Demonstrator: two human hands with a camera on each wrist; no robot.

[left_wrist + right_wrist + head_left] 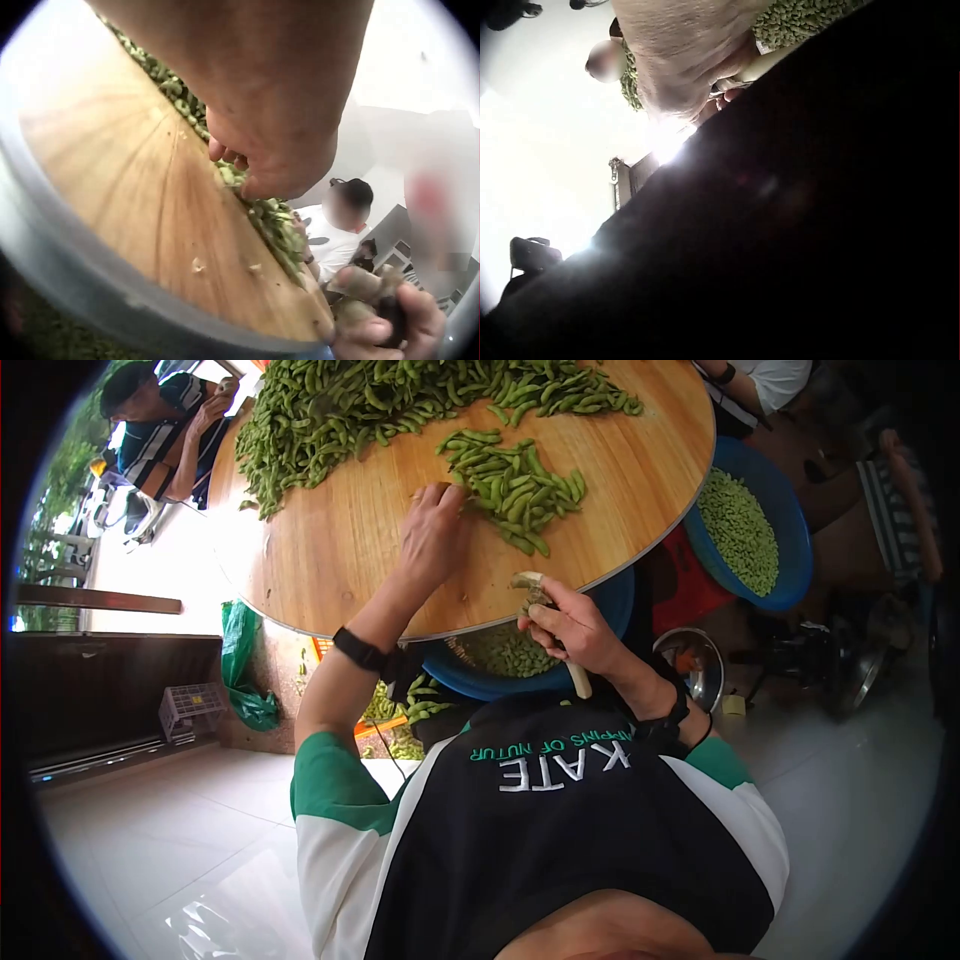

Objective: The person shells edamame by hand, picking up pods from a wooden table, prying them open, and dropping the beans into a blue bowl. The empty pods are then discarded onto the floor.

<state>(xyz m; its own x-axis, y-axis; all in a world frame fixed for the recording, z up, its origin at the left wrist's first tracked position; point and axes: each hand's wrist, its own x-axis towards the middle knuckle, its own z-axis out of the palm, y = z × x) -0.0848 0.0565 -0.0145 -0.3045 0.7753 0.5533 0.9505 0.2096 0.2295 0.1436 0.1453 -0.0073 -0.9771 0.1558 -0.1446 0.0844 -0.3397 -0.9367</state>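
I had the left hand (432, 535) low over the wooden table (640, 470), its fingers bent against the near left edge of a small pile of green pods (515, 490); from my feeds I could not tell whether that grip was closed on a pod. My right hand (575, 625) was at the table's near edge, its grip wrapped round a pale-handled tool (580, 680), the handle sticking out below the palm. A larger heap (350, 410) of pods covered the far side of the table, beyond the small pile. Under the edge, below my right hand, I saw a blue tub (480, 684) with green beans inside, and off to the right a blue basin (790, 530) held shelled ones. A metal bowl (690, 660) sat near that basin, and another person (165, 440) was at the table's far left
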